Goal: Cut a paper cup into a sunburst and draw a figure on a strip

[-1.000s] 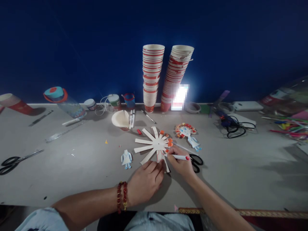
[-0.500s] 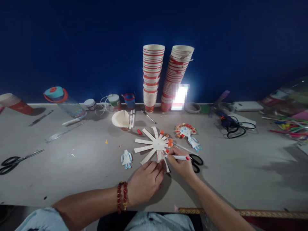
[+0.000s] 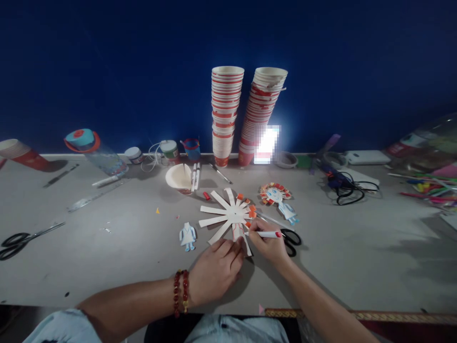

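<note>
The right hand (image 3: 270,245) held a white marker (image 3: 267,234) at the paper cutout (image 3: 233,214), almost unmoved over the last second.
The left hand (image 3: 213,270) lay nearest, fingers bent low over the end of a red-lined strip (image 3: 237,231); they hid that end, so whether they pinched or just pressed it could not be told. The right fingers were closed around the marker; its tip was too small to show contact. With hands and red lines virtually unchanged, the drawing seemed paused or very slow. The cutout's strips fanned out on the table (image 3: 339,267) ahead of the hands. Scissors (image 3: 293,238) lay partly hidden beyond the right hand. Farther back, a pixelated glare (image 3: 267,144) covered part of the leaning cup stack (image 3: 262,102).
</note>
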Demonstrator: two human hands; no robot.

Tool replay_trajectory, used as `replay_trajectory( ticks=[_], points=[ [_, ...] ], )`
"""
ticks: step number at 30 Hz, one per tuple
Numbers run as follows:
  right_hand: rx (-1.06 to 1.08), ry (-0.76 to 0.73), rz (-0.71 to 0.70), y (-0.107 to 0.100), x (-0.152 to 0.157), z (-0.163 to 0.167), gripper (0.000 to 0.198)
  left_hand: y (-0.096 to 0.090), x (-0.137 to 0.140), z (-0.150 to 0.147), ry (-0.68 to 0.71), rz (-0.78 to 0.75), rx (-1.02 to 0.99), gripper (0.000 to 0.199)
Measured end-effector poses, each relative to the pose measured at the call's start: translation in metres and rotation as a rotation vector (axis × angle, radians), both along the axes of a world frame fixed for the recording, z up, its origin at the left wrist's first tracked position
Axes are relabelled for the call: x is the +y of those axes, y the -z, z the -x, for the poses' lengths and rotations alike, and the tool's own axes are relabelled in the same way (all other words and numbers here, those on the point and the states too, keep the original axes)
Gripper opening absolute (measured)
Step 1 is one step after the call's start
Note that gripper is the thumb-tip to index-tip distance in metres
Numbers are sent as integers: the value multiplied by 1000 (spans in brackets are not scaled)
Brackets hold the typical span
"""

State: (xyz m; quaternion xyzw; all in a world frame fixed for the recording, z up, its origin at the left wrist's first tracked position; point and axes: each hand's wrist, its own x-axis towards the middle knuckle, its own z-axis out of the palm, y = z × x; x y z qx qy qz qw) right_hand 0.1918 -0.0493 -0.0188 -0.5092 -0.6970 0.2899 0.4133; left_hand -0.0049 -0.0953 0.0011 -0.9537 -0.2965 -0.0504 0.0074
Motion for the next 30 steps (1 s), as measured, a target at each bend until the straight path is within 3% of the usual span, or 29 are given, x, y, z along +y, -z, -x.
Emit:
replay_trajectory(
  ticks=[30],
  points=[
    [45, -86, 26, 4, -1, -4, 19, 2, 0, -1, -1, -19, -7, 53]
  ],
)
